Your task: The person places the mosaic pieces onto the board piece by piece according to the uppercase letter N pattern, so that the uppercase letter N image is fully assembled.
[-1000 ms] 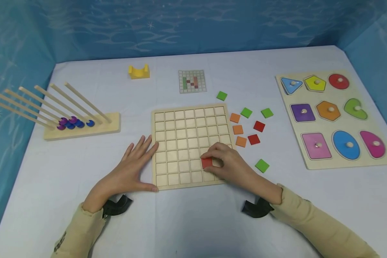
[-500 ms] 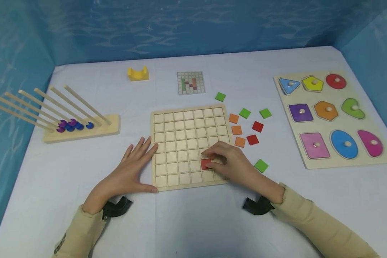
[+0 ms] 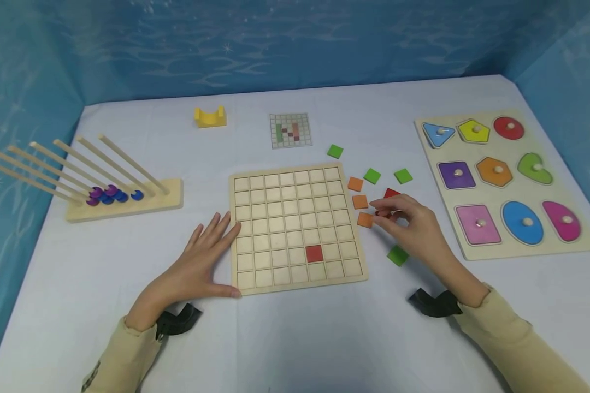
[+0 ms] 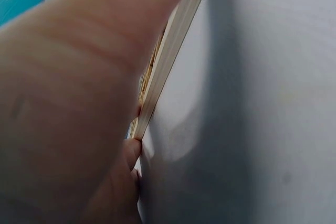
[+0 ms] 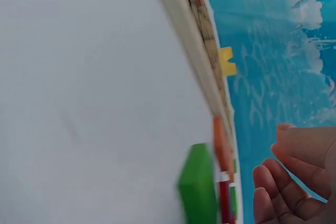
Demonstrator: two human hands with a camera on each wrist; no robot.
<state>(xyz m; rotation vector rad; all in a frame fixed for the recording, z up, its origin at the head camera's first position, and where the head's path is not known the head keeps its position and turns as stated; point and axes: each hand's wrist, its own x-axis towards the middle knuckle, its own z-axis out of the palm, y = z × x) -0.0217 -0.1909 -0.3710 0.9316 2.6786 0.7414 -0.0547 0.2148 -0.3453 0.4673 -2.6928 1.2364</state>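
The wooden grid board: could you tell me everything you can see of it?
The wooden grid board looks like pale wood, nearly square, with a plain border and thin dividers making seven rows of seven cells. It lies flat on the white-covered table. One cell, in the second row from the bottom, holds a red tile; the rest are bare. The left hand touches its left edge.

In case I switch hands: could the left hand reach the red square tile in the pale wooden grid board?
Probably yes: the left hand touches the grid board, and no tile lies between that hand and the red tile.
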